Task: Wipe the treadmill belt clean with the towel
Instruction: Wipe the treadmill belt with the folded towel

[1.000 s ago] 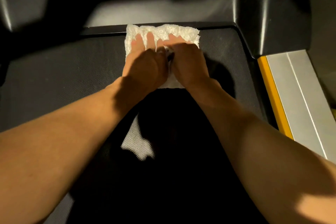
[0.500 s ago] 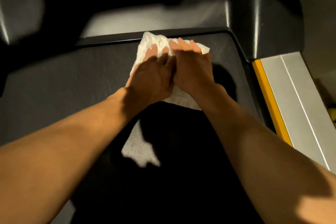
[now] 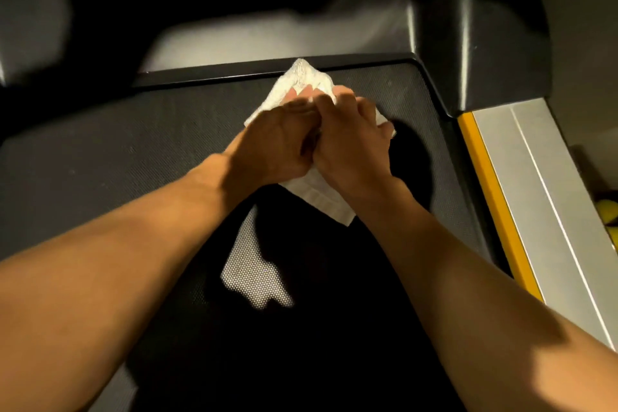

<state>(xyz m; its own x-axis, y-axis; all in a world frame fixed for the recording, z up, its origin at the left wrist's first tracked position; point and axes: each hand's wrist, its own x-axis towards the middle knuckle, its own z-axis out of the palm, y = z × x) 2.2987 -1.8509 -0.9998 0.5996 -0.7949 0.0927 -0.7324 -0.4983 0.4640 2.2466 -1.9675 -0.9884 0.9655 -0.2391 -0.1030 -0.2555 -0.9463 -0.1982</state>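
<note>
White crumpled cloth towel (image 3: 307,77) sits on the dark textured treadmill belt (image 3: 100,144), up near its front edge. Left hand (image 3: 277,140) presses on it, fingers straight and close together. Right hand (image 3: 354,140) rests on it right alongside, fingers bent at the knuckles, can't tell if they're pinching cloth.

No words, numbers or signs can be read here. The treadmill belt (image 3: 133,150) is plain and dark. The white towel (image 3: 302,77) has no letters on it either.
</note>
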